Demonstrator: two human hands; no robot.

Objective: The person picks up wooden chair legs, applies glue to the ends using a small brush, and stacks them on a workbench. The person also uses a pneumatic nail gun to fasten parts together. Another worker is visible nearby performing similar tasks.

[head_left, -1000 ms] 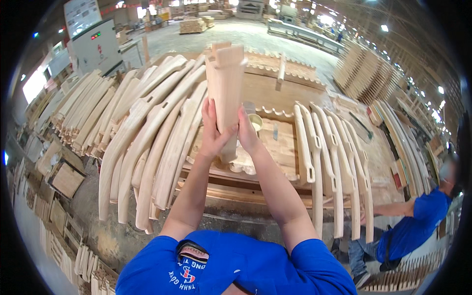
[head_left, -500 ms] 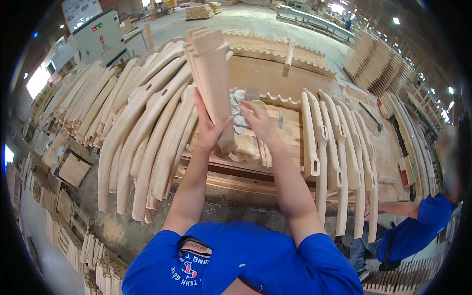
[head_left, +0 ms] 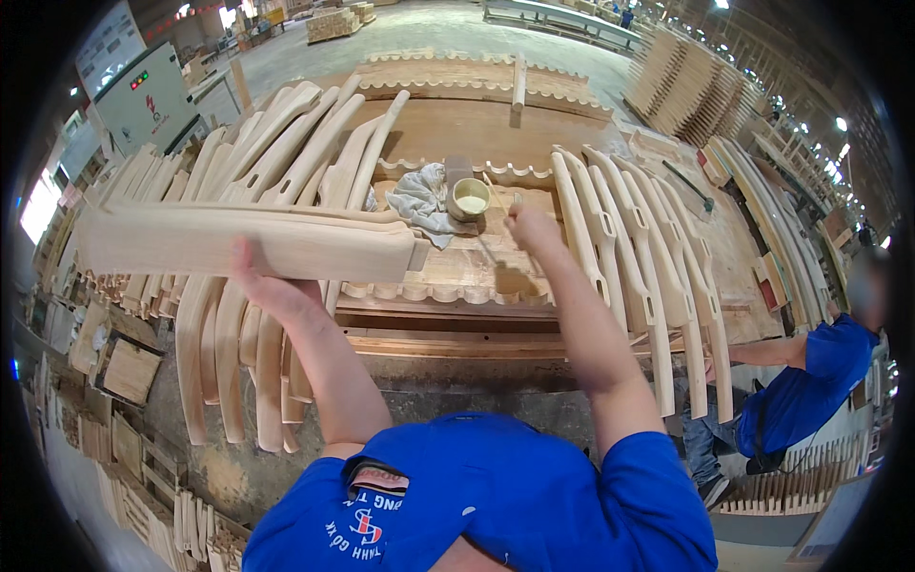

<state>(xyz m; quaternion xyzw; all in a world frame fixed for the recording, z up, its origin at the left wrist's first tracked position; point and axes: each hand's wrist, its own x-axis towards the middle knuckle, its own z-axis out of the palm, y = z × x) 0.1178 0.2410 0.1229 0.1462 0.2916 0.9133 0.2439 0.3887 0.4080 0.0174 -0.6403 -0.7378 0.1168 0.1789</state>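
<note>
My left hand [head_left: 272,286] grips a broad pale wooden board [head_left: 248,240], its thumb on the near face and its other fingers hidden by the wood. The board lies nearly level above curved wooden pieces on the left. My right hand [head_left: 536,232] is over the bench, fingers curled; a thin stick [head_left: 490,183] shows between it and the cup, but what the fingers hold is unclear. Just left of that hand stands a small round cup [head_left: 471,198] with pale contents. Beside the cup are a crumpled white cloth [head_left: 419,197] and a grey block [head_left: 459,169].
Curved slotted wooden pieces [head_left: 658,257] stand in a row on the right. Scalloped wooden rails [head_left: 448,294] cross the bench. A hammer-like tool [head_left: 688,185] lies farther right. A co-worker in blue [head_left: 805,381] is at right, and an electrical cabinet [head_left: 152,100] stands far left.
The board has swung from upright to nearly level and moved left with my left hand. My right hand has moved right, away from the board, and the cup is now uncovered.
</note>
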